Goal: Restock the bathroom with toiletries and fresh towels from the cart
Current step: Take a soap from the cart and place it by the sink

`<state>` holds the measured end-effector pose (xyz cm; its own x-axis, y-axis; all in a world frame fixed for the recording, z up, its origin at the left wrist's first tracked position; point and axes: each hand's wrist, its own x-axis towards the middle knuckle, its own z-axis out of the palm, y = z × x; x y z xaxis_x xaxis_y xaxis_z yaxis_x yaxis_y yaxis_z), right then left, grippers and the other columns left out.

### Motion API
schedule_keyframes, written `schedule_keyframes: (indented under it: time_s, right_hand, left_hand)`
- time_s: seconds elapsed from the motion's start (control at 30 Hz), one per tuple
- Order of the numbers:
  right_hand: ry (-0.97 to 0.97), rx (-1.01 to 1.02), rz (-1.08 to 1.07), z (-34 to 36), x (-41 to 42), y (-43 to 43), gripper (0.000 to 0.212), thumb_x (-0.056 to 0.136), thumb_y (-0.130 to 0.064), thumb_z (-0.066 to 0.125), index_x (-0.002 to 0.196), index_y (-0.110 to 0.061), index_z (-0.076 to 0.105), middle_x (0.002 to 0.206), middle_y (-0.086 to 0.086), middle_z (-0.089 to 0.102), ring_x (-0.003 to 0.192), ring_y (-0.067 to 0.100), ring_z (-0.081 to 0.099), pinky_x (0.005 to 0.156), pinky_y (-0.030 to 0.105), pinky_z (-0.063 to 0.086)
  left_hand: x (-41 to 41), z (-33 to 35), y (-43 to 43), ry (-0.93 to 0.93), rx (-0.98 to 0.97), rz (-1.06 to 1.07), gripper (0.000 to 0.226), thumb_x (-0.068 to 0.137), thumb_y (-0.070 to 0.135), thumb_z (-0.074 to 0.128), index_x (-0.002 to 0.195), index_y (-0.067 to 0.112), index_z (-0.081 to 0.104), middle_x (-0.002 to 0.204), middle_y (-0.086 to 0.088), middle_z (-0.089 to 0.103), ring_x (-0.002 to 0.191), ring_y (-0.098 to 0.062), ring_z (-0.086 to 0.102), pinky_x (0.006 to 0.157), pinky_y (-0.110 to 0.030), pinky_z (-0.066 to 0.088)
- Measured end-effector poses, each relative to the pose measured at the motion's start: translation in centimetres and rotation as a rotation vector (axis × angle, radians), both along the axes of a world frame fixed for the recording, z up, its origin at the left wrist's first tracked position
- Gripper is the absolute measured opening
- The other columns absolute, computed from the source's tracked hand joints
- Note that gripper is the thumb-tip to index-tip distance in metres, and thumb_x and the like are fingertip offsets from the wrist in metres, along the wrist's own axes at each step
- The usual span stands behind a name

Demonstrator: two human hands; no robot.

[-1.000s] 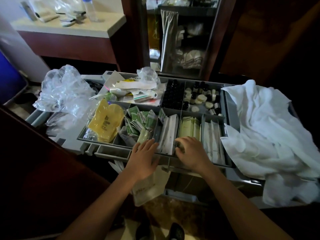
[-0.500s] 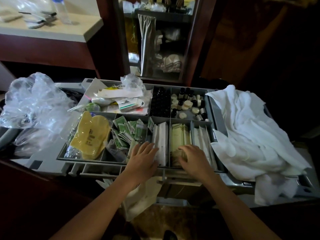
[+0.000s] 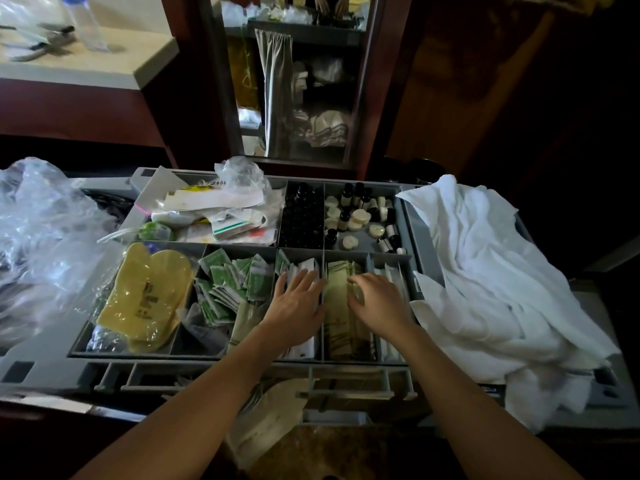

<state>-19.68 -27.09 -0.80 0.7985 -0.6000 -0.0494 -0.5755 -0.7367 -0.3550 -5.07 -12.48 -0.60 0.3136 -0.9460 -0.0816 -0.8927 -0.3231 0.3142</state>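
Note:
A grey cart tray [image 3: 412, 271] with several compartments stands before me. My left hand [image 3: 294, 303] lies flat with straight fingers on the white packets [image 3: 304, 268]. My right hand [image 3: 377, 301] is over the compartment of pale green packets [image 3: 337, 292], its fingers curled down onto them; whether it pinches one I cannot tell. Green sachets [image 3: 232, 282] fill the compartment left of my left hand. Small dark bottles [image 3: 299, 216] and round soaps [image 3: 358, 216] sit in the far compartments. A heap of white towels [image 3: 491, 271] lies on the cart's right side.
Yellow slippers in plastic [image 3: 145, 296] fill the left compartment. Crumpled clear plastic bags [image 3: 45, 223] lie at the far left. Loose boxes and papers [image 3: 214, 209] sit at the back left. A mirror [image 3: 294, 81] and a beige counter [image 3: 86, 50] stand behind the cart.
Both hands have reached farther into the tray, the left onto the white packets, the right deeper over the pale green ones. The camera has moved closer to the cart.

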Motion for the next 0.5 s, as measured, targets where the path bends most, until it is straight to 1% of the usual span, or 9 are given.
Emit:
schedule_keyframes:
  time_s: [0.13,0.27,0.37,0.5]
  right_hand:
    - [-0.025,-0.019,-0.011,0.0,1.4,-2.0,0.044,0.099,-0.040,0.054,0.139,-0.022,0.056,0.136,-0.002,0.060,0.127,0.020,0.052,0.106,0.040,0.041]
    - [-0.041,-0.010,-0.015,-0.1,2.7,-4.1,0.042,0.097,-0.037,0.056,0.137,-0.024,0.056,0.136,-0.002,0.059,0.128,0.021,0.051,0.106,0.044,0.044]
    - [-0.063,-0.020,-0.008,-0.4,3.7,-5.5,0.039,0.098,-0.033,0.057,0.136,-0.022,0.057,0.132,-0.002,0.058,0.126,0.022,0.050,0.104,0.041,0.045]
    - [-0.093,-0.045,-0.018,-0.6,4.9,-7.1,0.042,0.099,-0.030,0.057,0.139,-0.018,0.055,0.136,0.002,0.055,0.131,0.023,0.046,0.109,0.038,0.041]
  left_hand:
    - [0.3,-0.1,-2.0,-0.017,-0.039,0.003,0.055,0.103,0.035,0.041,0.155,0.019,0.032,0.166,-0.005,0.022,0.155,-0.024,0.010,0.125,-0.051,0.002]
    - [1.1,-0.5,-3.8,-0.016,-0.026,0.014,0.057,0.102,0.039,0.040,0.155,0.020,0.030,0.167,-0.005,0.019,0.155,-0.025,0.008,0.125,-0.053,0.000]
    - [1.7,-0.9,-5.2,-0.025,-0.052,0.065,0.056,0.102,0.040,0.041,0.154,0.022,0.031,0.167,-0.004,0.017,0.155,-0.025,0.007,0.123,-0.055,-0.003]
    - [2.8,-1.3,-6.7,-0.064,-0.041,0.078,0.061,0.100,0.040,0.041,0.157,0.022,0.026,0.169,-0.004,0.011,0.156,-0.027,0.003,0.123,-0.056,-0.005]
